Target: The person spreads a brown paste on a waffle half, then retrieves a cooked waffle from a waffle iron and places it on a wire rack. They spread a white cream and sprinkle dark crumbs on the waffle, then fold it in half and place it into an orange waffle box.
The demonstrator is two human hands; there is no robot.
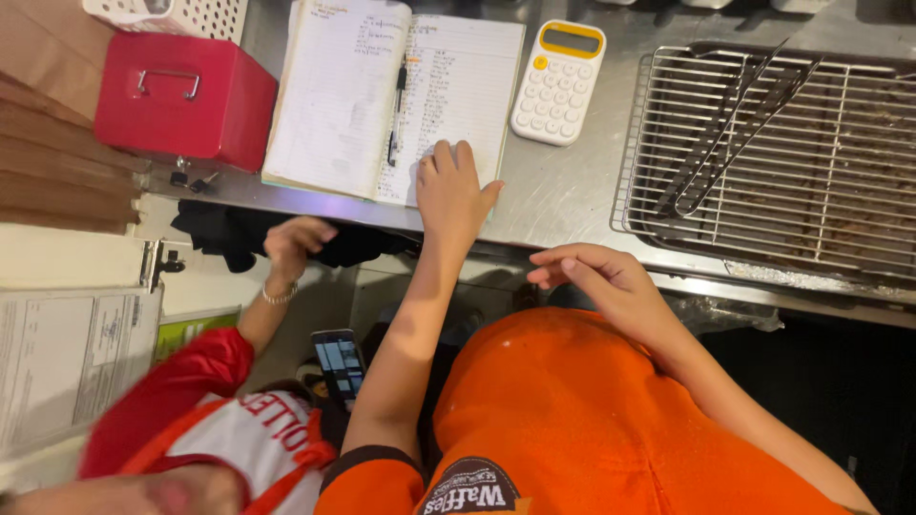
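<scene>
The left hand (pixel 450 191) lies flat, fingers together, on the open notebook's (pixel 391 95) right page near its lower edge. A black pen (pixel 396 114) lies along the spine, long axis running away from the person. The right hand (pixel 596 281) hovers empty, fingers loosely curled, below the steel surface's (pixel 563 191) edge.

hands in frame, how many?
3: left hand flat on the open notebook; right hand at the counter edge; a co-worker's hand by the dark cloth. Others may be hidden.

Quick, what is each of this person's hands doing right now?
Left hand: open, flat on the open notebook, holding nothing.
Right hand: open, loosely curled, empty.
</scene>
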